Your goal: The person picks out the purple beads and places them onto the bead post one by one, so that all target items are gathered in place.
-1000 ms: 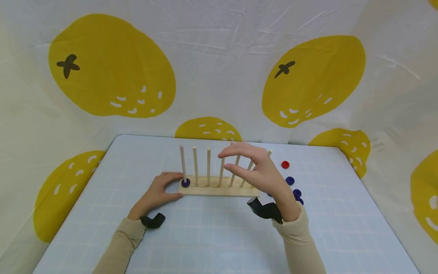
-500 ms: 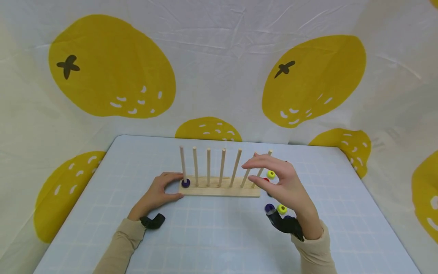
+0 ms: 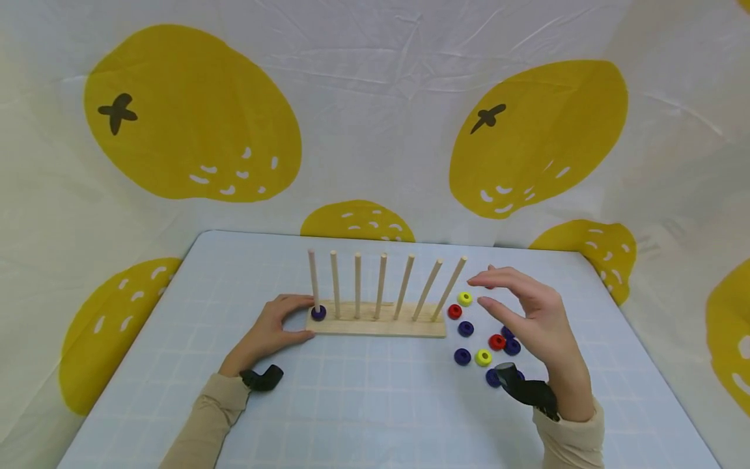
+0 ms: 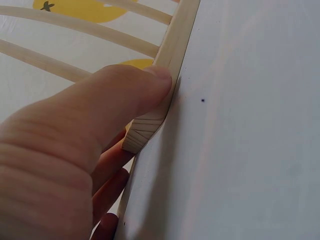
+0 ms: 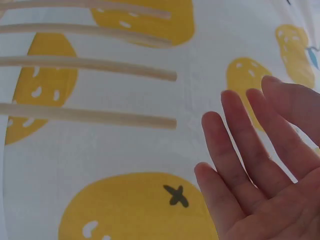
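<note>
A wooden peg board [image 3: 375, 327] with a row of several upright pegs stands mid-table. One dark blue ring [image 3: 318, 315] sits at the foot of its leftmost peg. My left hand [image 3: 271, 329] grips the board's left end; the left wrist view shows the thumb [image 4: 145, 87] on the front edge and fingers behind. To the right of the board my right hand [image 3: 536, 319] hovers with fingers and thumb apart, holding nothing, as the right wrist view also shows. Under and beside it lie loose rings: yellow [image 3: 483, 362], red [image 3: 454, 312] and dark blue [image 3: 462, 357]. The hand and wrist camera hide some of these.
A pale gridded table [image 3: 363, 404] carries everything. Behind it hangs a white cloth [image 3: 375, 117] printed with large yellow fruit. Further loose rings, such as a red ring [image 3: 497, 346], lie close together on the right.
My right hand has moved right and toward me, from above the pegs to beside the loose rings, uncovering more of them. The left hand and board have stayed put.
</note>
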Action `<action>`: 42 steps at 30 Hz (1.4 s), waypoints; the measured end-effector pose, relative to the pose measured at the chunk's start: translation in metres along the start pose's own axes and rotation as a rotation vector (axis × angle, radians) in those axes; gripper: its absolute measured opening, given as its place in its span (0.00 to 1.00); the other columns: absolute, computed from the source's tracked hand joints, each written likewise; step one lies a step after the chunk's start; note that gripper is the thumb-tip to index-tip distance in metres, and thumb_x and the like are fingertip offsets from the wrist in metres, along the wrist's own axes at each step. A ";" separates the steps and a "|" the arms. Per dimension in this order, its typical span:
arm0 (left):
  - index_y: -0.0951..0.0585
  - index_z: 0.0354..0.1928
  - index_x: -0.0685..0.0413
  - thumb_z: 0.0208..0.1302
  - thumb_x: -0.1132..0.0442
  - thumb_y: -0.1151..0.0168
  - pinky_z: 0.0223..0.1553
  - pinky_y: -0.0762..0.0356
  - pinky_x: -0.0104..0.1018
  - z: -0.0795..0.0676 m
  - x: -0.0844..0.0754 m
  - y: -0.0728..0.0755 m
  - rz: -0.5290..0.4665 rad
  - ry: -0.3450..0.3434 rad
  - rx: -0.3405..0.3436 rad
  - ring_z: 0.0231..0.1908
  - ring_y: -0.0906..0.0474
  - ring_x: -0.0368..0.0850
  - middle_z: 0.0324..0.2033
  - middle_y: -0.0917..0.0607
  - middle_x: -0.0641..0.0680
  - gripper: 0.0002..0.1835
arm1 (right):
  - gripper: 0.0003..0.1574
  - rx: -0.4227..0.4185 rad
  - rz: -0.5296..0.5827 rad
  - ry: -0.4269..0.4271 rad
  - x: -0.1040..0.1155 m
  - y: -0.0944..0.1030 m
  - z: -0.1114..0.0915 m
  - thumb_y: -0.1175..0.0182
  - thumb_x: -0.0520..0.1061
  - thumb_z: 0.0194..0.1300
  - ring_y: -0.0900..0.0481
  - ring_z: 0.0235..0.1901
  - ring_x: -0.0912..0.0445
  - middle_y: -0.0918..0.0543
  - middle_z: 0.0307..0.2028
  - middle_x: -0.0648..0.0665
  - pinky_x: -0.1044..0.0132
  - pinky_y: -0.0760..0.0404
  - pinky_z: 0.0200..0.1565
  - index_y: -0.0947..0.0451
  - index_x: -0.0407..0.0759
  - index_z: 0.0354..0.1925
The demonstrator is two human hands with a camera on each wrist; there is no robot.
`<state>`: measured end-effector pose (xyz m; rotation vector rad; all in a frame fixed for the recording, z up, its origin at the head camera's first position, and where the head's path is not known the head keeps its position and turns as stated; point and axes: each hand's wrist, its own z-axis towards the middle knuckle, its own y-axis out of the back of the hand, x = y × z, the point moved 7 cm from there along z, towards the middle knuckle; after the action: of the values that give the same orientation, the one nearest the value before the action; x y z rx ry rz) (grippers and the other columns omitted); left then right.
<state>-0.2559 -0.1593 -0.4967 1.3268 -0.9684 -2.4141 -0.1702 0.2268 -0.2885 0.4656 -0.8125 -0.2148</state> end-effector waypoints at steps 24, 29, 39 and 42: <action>0.20 0.59 0.53 0.46 0.61 0.19 0.58 0.33 0.54 0.000 -0.001 -0.001 0.003 -0.030 -0.013 0.57 0.27 0.52 0.58 0.19 0.52 0.34 | 0.20 -0.180 -0.072 -0.507 -0.121 0.060 -0.047 0.41 0.45 0.72 0.20 0.51 0.62 0.16 0.49 0.48 0.78 0.26 0.51 0.22 0.36 0.57; 0.19 0.59 0.53 0.46 0.60 0.19 0.57 0.32 0.54 0.000 -0.001 0.000 0.011 -0.038 -0.017 0.57 0.27 0.53 0.58 0.19 0.52 0.34 | 0.24 -0.130 -0.060 -0.616 -0.158 0.061 -0.062 0.42 0.49 0.73 0.21 0.50 0.65 0.17 0.51 0.47 0.81 0.26 0.50 0.24 0.36 0.60; 0.20 0.59 0.53 0.47 0.60 0.19 0.58 0.33 0.56 0.000 0.000 0.000 0.002 -0.008 -0.001 0.58 0.28 0.53 0.59 0.20 0.52 0.34 | 0.28 -0.038 0.014 -0.765 -0.192 0.053 -0.083 0.43 0.50 0.74 0.22 0.48 0.67 0.17 0.53 0.45 0.80 0.27 0.49 0.27 0.31 0.62; 0.20 0.59 0.52 0.47 0.60 0.19 0.58 0.34 0.56 0.000 0.002 0.000 0.001 -0.007 -0.001 0.58 0.28 0.52 0.59 0.20 0.52 0.34 | 0.31 -0.007 -0.014 -0.818 -0.212 0.053 -0.094 0.43 0.55 0.73 0.24 0.53 0.63 0.19 0.56 0.43 0.67 0.27 0.58 0.27 0.35 0.63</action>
<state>-0.2573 -0.1600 -0.4983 1.3182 -0.9693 -2.4191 -0.2431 0.3791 -0.4566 0.3709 -1.6062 -0.4326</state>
